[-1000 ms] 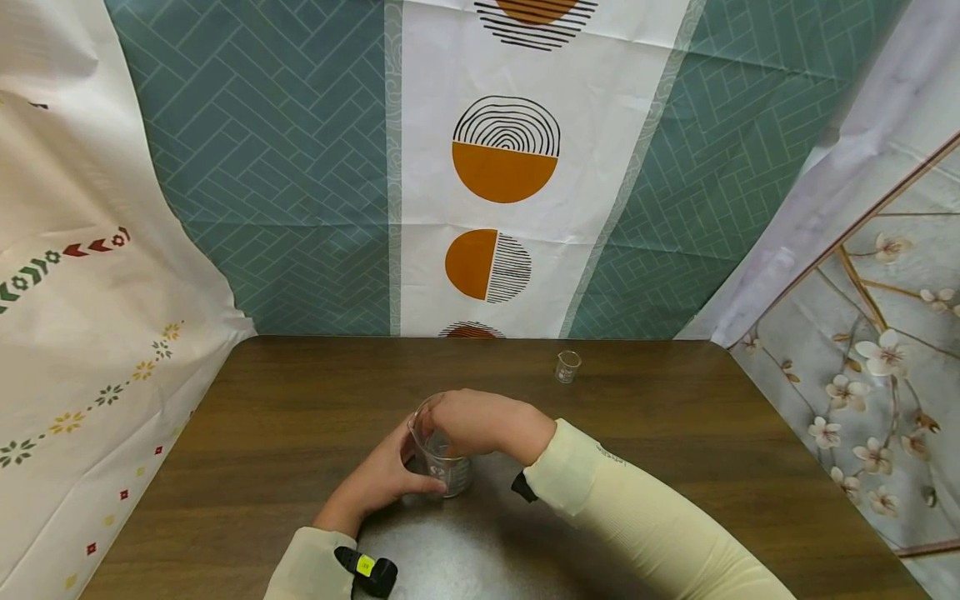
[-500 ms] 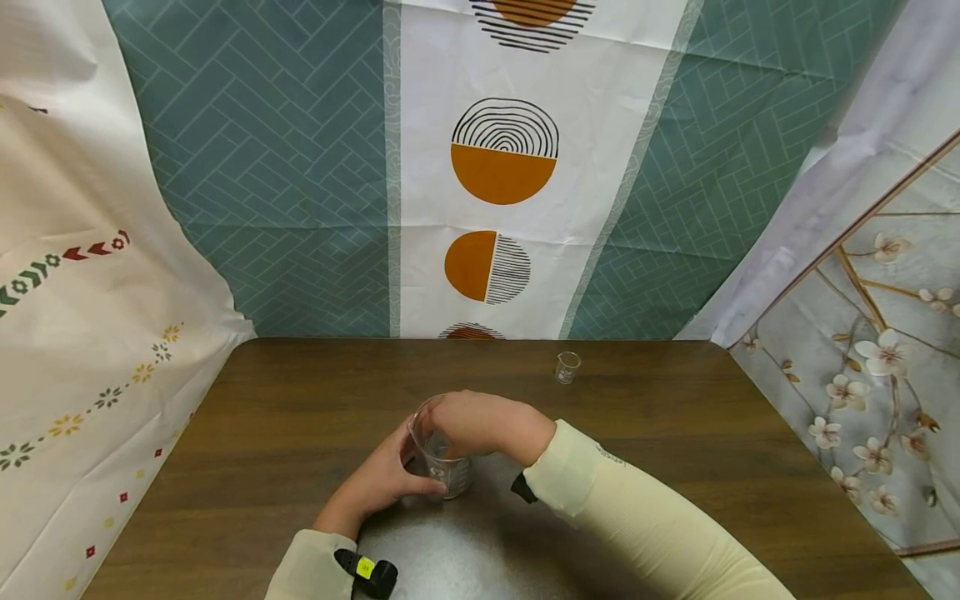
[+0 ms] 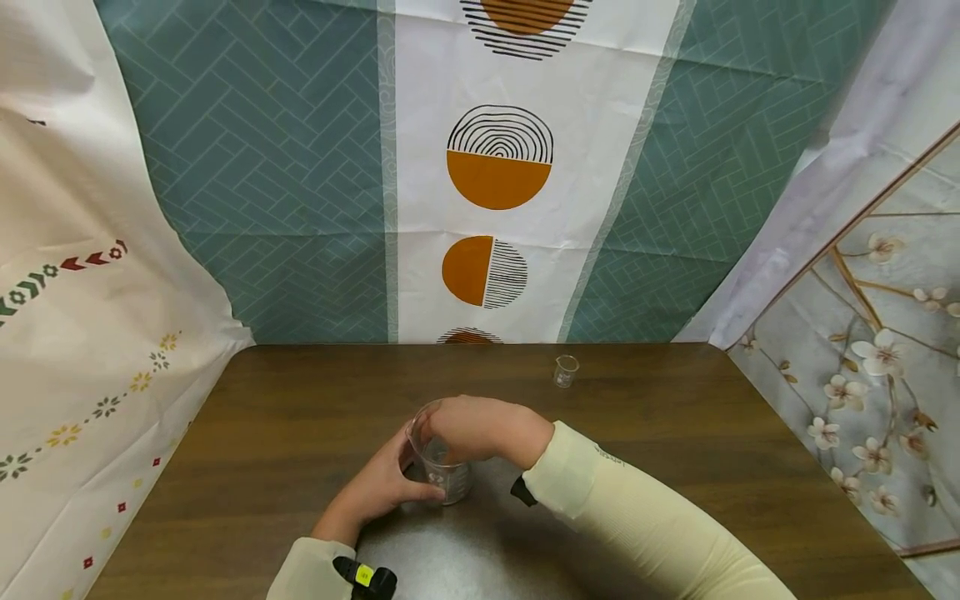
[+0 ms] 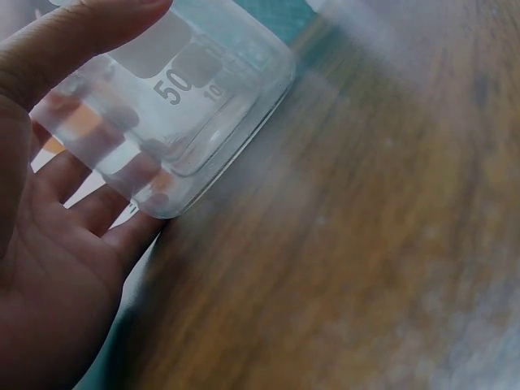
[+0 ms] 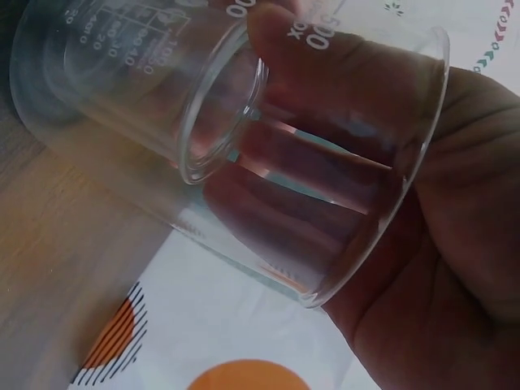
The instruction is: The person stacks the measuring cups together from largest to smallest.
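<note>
The left hand [image 3: 384,477] grips a large glass beaker [image 3: 453,482]; the right hand [image 3: 480,427] reaches inside to a smaller beaker [image 5: 175,93]; pinching it or not, I can't tell.

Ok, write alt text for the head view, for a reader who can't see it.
A person's left hand holds a clear glass beaker at a dark wooden table while the right hand reaches into its open top. A small glass beaker stands near the table's far edge, right of centre, in front of a teal and white patterned backdrop.
</note>
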The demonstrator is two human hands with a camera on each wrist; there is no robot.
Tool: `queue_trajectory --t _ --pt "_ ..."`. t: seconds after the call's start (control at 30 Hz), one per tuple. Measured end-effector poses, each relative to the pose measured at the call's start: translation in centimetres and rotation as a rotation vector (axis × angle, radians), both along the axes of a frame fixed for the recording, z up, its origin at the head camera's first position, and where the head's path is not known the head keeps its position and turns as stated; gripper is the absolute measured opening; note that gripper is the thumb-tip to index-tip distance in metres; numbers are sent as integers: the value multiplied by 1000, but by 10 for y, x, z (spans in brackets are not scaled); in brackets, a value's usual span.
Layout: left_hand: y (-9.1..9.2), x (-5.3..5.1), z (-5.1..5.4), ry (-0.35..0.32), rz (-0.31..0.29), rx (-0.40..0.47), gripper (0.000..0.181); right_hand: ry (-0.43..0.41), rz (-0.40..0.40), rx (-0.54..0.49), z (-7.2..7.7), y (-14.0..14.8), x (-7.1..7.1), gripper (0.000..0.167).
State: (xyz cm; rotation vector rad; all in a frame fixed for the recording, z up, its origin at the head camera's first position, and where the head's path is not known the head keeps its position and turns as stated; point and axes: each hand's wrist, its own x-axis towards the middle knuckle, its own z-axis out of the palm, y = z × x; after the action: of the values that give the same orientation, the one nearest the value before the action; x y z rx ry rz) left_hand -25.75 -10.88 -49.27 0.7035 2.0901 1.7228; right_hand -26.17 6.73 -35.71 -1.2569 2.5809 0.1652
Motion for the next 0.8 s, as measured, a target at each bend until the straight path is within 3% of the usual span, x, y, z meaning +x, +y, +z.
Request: queue_trajectory --t 0.47,0.8 --pt "1 -1 -3 -7 18 -18 113 49 -18 26 6 4 6 38" --pt "0 0 0 7 41 -38 113 47 3 -50 16 16 9 42"
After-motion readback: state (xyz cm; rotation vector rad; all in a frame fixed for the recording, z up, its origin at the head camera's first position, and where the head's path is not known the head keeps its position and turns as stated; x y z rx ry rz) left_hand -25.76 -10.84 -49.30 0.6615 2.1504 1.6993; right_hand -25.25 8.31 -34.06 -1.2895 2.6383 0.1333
